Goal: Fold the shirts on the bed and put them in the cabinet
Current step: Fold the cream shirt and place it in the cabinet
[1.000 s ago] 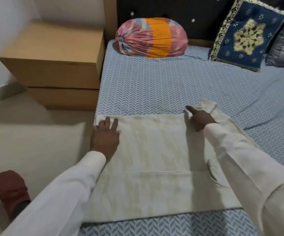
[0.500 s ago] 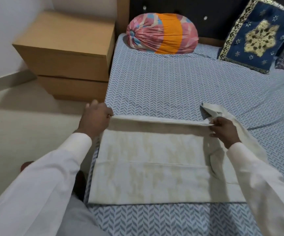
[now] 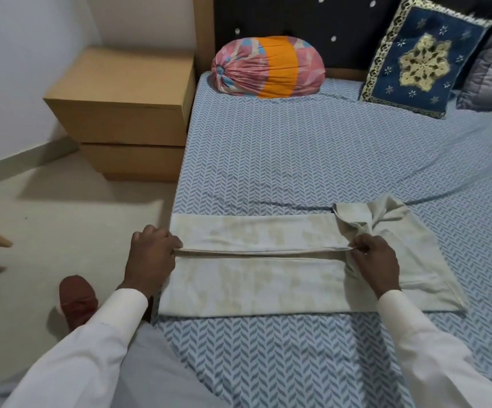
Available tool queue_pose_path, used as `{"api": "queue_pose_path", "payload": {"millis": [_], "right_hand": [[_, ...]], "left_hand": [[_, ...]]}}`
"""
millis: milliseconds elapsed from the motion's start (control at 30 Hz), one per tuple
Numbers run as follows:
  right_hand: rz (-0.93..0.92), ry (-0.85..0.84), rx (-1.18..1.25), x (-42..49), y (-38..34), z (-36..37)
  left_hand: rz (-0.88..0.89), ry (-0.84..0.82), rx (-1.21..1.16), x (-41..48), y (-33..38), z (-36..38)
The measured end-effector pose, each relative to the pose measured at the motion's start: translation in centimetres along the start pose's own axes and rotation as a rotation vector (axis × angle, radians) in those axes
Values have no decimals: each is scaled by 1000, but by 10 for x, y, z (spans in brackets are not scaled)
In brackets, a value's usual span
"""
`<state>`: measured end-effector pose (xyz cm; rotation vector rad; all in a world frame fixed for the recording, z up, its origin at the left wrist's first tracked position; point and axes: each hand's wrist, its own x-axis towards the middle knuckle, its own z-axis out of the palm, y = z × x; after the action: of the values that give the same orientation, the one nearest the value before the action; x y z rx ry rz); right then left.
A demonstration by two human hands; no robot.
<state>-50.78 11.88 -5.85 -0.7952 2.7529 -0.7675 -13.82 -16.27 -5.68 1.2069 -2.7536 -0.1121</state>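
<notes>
Entry: we are logging one pale shirt point(image 3: 253, 278) lying flat across the near edge of the bed point(image 3: 297, 160), in the lower middle of the frame. Its loose sleeve point(image 3: 368, 216) is bunching at the right end.

The left hand point(image 3: 150, 257) is gripping the left end of a doubled edge, with its fingers curled round the cloth. The right hand point(image 3: 374, 266) is pinching the right end of the same edge between thumb and curled fingers. The edge is running taut between the two hands, roughly along the middle of the shirt.

We are reading this as the lengthwise fold in hand. The doubled edge is sitting short of the near hem, and the layers are not yet lying flush. No other shirt is showing in view.

Next move, as we are judging it: both hands are going to need to lay the edge down evenly. After that comes smoothing the layers and tucking in the bunched sleeve before any cross fold. An uneven pull is likely to skew the edge.

A wooden drawer unit point(image 3: 126, 113) is standing at the upper left, just beside the bed; we are unable to tell whether it is the cabinet. A striped bolster point(image 3: 268, 67) and a blue cushion point(image 3: 421, 57) are resting at the top of the frame.
</notes>
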Motion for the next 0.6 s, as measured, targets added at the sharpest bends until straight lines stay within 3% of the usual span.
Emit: {"api": "queue_pose_path", "payload": {"millis": [100,167,233,300,367,433,500,567,600], "right_hand": [[-29,46,-7,-5,3,6],[-88,245,-22,-8,-3,11],[-190,380,-85,-2,-21,17],[-282,333,-242,14,-39,31],[-283,185,-476,36,-49,46],[-189,72,-613,63,-50,50],[-23,-23,-641,87,-42,37],[173,-19,-464,102,-30,15],[270,57,-264,103,-22,0]], "left_hand": [[-69,22,5,-3,7,0],[-56,60,-46,-5,25,8],[78,25,-100,0,62,22],[204,-93,-182,8,108,32],[252,-273,-216,11,150,43],[222,-399,-172,6,175,61],[228,-346,-107,-3,184,76],[215,-347,-52,-9,181,83],[218,-343,-48,-9,181,84]]}}
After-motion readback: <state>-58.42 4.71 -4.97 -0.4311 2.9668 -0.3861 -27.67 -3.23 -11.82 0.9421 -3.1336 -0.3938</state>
